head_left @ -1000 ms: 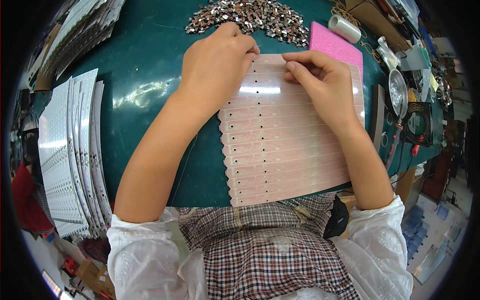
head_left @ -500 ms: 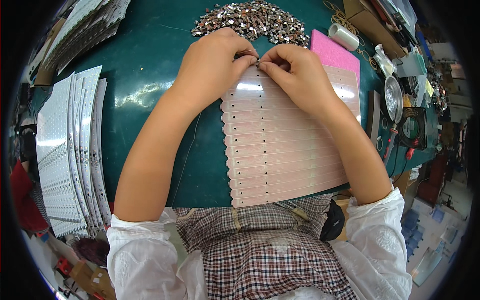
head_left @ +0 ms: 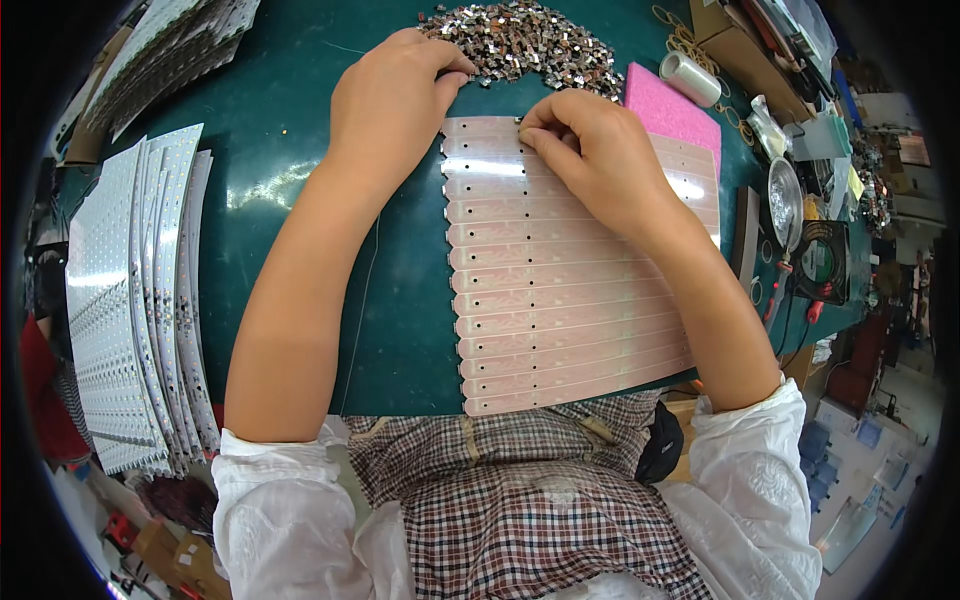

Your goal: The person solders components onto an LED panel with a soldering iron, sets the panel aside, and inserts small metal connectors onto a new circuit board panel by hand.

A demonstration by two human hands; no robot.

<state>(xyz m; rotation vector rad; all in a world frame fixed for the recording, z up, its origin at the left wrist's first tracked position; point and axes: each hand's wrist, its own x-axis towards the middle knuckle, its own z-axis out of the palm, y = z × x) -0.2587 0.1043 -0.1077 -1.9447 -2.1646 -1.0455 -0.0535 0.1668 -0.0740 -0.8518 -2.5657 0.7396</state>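
Note:
A pale pink sheet of joined strips (head_left: 590, 290), with rows of small dark holes and a scalloped left edge, lies on the green table. My right hand (head_left: 595, 145) rests over its far edge, thumb and forefinger pinched beside a small dark bit there; what they hold is too small to make out. Beyond the sheet is a heap of small shiny metal pieces (head_left: 530, 40). My left hand (head_left: 390, 95) is at the heap's near left side, thumb and fingertips drawn together; whatever is between them cannot be made out.
Stacks of white dotted panels (head_left: 130, 290) stand at the left. A pink foam block (head_left: 675, 105) lies under the sheet's far right corner. To the right are a clear roll (head_left: 690, 78), a round metal dish (head_left: 785, 195), a black fan (head_left: 823, 260) and a cardboard box (head_left: 745, 50).
My left hand has moved away from the sheet's far edge, up and left to the heap of metal pieces. My right hand stays at the edge, almost unmoved.

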